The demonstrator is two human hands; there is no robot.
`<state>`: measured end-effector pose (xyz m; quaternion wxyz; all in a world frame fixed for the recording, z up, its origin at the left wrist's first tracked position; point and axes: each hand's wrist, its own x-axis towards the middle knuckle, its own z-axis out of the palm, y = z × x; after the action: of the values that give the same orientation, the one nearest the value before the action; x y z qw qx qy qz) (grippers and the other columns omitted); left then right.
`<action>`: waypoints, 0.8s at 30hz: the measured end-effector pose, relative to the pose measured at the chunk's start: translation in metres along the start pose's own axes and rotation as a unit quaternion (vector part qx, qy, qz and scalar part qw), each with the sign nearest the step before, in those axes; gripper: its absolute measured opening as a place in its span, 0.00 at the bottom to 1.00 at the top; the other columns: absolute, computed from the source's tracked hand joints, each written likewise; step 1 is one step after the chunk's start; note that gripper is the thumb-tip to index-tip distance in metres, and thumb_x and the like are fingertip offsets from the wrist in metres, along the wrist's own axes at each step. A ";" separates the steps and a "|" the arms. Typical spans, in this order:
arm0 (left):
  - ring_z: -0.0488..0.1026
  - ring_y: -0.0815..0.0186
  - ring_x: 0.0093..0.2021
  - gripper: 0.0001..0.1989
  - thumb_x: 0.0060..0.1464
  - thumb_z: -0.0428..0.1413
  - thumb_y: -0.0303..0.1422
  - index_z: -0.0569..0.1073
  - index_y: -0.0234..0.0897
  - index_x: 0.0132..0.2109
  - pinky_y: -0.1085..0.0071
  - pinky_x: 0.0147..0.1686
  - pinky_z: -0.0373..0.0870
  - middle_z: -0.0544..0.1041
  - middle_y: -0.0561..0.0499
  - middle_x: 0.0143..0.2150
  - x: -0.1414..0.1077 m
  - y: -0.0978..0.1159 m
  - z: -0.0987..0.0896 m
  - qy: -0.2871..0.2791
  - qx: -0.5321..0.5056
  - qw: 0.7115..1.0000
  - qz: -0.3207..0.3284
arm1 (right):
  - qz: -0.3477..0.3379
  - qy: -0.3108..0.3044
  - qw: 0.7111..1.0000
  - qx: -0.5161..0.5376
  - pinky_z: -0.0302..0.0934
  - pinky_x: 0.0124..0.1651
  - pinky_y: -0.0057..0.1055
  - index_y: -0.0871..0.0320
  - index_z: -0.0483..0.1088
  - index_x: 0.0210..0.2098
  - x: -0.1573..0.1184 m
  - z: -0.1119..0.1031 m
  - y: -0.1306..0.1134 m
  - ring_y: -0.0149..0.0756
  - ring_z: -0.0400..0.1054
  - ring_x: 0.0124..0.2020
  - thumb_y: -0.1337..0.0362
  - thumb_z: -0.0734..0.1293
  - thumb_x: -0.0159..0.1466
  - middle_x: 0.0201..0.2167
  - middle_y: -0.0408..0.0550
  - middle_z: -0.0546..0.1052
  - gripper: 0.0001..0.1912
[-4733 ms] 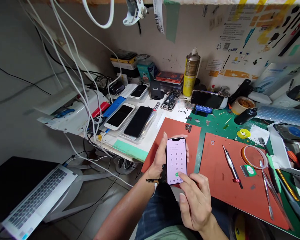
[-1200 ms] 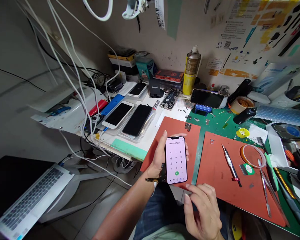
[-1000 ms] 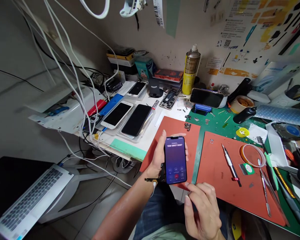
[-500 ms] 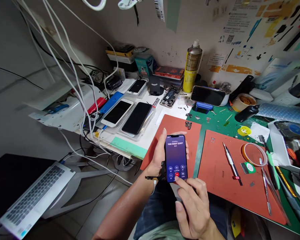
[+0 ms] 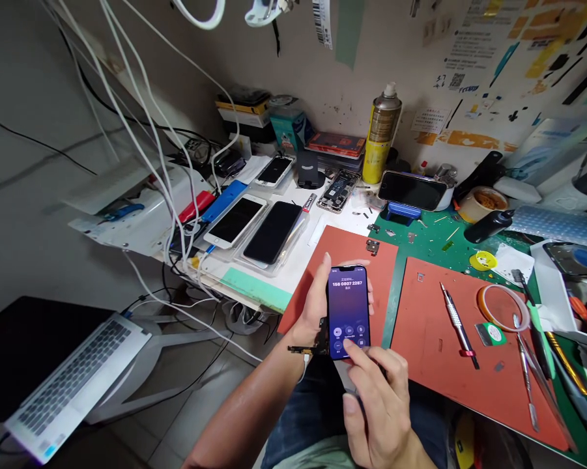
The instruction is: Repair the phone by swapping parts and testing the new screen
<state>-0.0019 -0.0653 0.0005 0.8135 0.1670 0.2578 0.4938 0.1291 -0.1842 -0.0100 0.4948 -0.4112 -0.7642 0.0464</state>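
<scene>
A phone (image 5: 349, 306) with a lit purple call screen rests upright in my left hand (image 5: 316, 303), whose fingers wrap behind it and show at its right edge. Beside its lower left edge hangs a dark circuit part (image 5: 317, 342) with a white cable (image 5: 304, 368) plugged in. My right hand (image 5: 378, 397) is in front of the phone, its index fingertip at the lower part of the screen and its fingers apart, holding nothing. Behind the phone lies an orange mat (image 5: 386, 260) with a small metal part (image 5: 372, 247) on it.
Several phones, among them a white one (image 5: 237, 221) and a black one (image 5: 273, 231), lie at the left. A yellow spray can (image 5: 381, 133) stands behind. On the right orange mat (image 5: 430, 339) are a screwdriver (image 5: 457, 322) and tape roll (image 5: 503, 307). A laptop (image 5: 78, 384) sits lower left.
The view has shifted slightly, so the scene sits a little further right. My right index fingertip now covers the red call button, and the lower left speaker button has turned lighter.
</scene>
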 end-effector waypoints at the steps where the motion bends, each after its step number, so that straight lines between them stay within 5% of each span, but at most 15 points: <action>1: 0.81 0.56 0.36 0.34 0.67 0.49 0.60 0.77 0.35 0.58 0.63 0.35 0.79 0.81 0.42 0.39 0.000 0.000 0.000 -0.002 -0.001 1.000 0.001 | 0.009 0.017 1.000 0.006 0.67 0.48 0.46 0.64 0.75 0.45 -0.001 -0.002 0.001 0.48 0.72 0.46 0.73 0.61 0.70 0.50 0.60 0.83 0.10; 6: 0.81 0.56 0.35 0.33 0.66 0.51 0.60 0.77 0.35 0.58 0.61 0.36 0.80 0.82 0.41 0.39 0.000 0.000 -0.002 0.000 -0.012 1.000 -0.012 | 0.098 0.099 0.990 0.011 0.66 0.33 0.31 0.60 0.73 0.40 -0.008 -0.010 0.020 0.33 0.70 0.27 0.76 0.65 0.70 0.27 0.45 0.76 0.08; 10: 0.81 0.56 0.33 0.33 0.66 0.53 0.60 0.78 0.35 0.57 0.62 0.33 0.80 0.82 0.41 0.38 0.000 0.001 -0.001 0.007 -0.025 1.000 -0.011 | 0.216 0.047 0.975 0.009 0.56 0.21 0.24 0.56 0.71 0.30 -0.005 -0.023 0.034 0.25 0.58 0.16 0.66 0.66 0.74 0.18 0.37 0.67 0.14; 15: 0.81 0.56 0.33 0.33 0.67 0.51 0.60 0.78 0.35 0.57 0.61 0.34 0.80 0.81 0.41 0.38 -0.008 0.004 -0.004 0.009 -0.038 0.999 -0.022 | 0.331 -0.001 0.943 0.017 0.53 0.22 0.25 0.57 0.74 0.31 0.023 -0.049 0.039 0.27 0.54 0.19 0.53 0.68 0.73 0.19 0.38 0.63 0.17; 19: 0.80 0.55 0.33 0.31 0.67 0.53 0.57 0.78 0.34 0.57 0.60 0.34 0.79 0.81 0.41 0.38 -0.026 0.010 -0.011 0.011 -0.033 0.999 -0.010 | 0.314 -0.032 0.949 0.026 0.50 0.23 0.27 0.56 0.73 0.31 0.068 -0.058 0.039 0.28 0.54 0.20 0.52 0.68 0.73 0.20 0.37 0.63 0.17; 24: 0.79 0.54 0.33 0.29 0.62 0.59 0.55 0.81 0.33 0.54 0.60 0.34 0.79 0.82 0.40 0.38 -0.051 0.031 -0.019 0.039 -0.007 0.999 -0.020 | 0.284 -0.100 0.953 0.041 0.46 0.26 0.27 0.56 0.68 0.27 0.119 -0.039 0.029 0.25 0.52 0.20 0.54 0.63 0.75 0.18 0.35 0.61 0.21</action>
<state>-0.0541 -0.0965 0.0144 0.8139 0.1366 0.2895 0.4849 0.1567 -0.0982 0.0815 0.3989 -0.5839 -0.6587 0.2571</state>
